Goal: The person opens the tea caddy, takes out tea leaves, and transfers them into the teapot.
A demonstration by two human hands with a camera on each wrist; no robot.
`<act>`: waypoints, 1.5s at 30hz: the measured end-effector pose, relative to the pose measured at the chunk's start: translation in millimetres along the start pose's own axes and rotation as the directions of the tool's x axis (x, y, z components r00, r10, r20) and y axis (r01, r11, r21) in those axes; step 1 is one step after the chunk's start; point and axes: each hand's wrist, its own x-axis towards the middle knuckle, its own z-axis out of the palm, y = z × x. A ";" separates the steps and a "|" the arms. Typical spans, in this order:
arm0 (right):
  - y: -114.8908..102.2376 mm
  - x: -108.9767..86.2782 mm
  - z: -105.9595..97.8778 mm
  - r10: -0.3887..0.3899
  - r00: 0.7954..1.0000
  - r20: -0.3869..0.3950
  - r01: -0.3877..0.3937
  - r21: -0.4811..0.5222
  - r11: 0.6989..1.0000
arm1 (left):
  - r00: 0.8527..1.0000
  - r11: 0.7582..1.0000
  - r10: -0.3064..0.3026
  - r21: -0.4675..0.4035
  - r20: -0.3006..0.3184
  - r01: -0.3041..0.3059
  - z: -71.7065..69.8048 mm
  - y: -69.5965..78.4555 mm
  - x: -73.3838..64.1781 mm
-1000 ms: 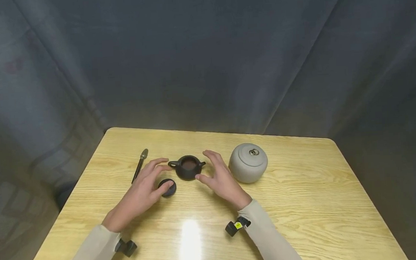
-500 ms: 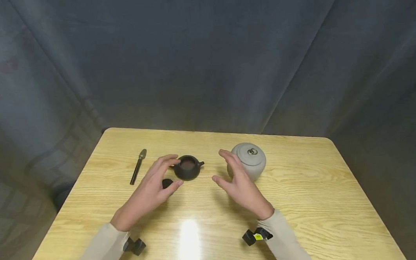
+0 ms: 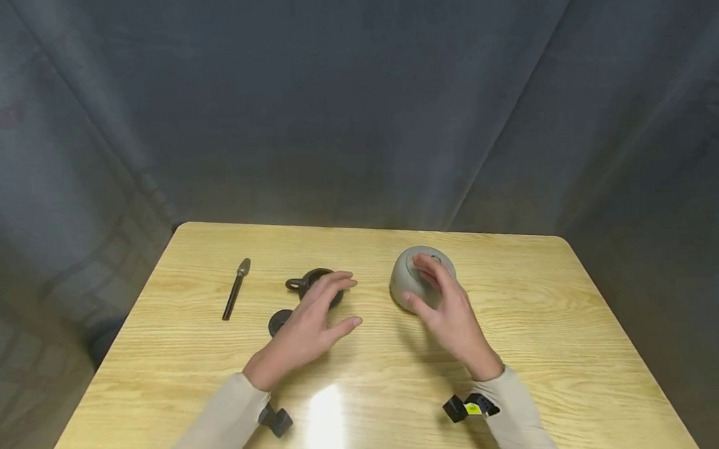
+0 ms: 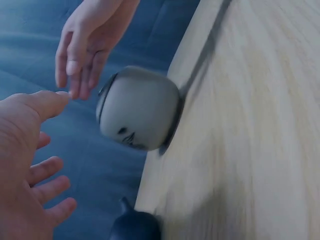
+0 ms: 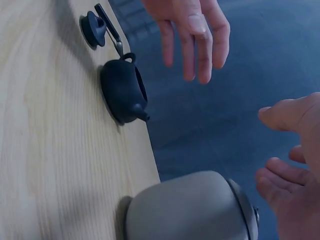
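both the left hand and right hand hover spread and empty, the right near the grey jar at three o'clock from the dark teapot, and cupping the jar low and evenly should hold best.

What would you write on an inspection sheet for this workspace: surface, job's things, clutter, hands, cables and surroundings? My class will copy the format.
Surface: wood-grain table, with a bright reflection toward the person.
Job's things: dark teapot, upright and uncovered; dark lid beside it on the table; grey jar, upright and closed.
Clutter: dark-handled tool, lying left of the teapot in the head view.
Hands: left hand above the teapot, right hand by the jar's top; neither holds anything.
Cables: nothing seen.
Surroundings: dark draped cloth behind and at both sides.
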 end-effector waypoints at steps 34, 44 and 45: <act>48.8 29.0 -11.3 0.098 0.979 -0.176 -0.134 -0.203 0.970 | 0.992 0.982 -0.117 -0.140 0.048 0.123 80.5 3.0 97.9; 50.6 29.2 -6.4 0.071 0.975 -0.211 -0.120 -0.232 0.965 | 0.995 0.991 -0.101 -0.086 -0.012 0.100 103.1 7.5 107.9; 50.6 29.2 -6.4 0.071 0.974 -0.215 -0.122 -0.234 0.964 | 0.995 0.992 -0.100 -0.075 -0.017 0.098 105.3 9.0 109.3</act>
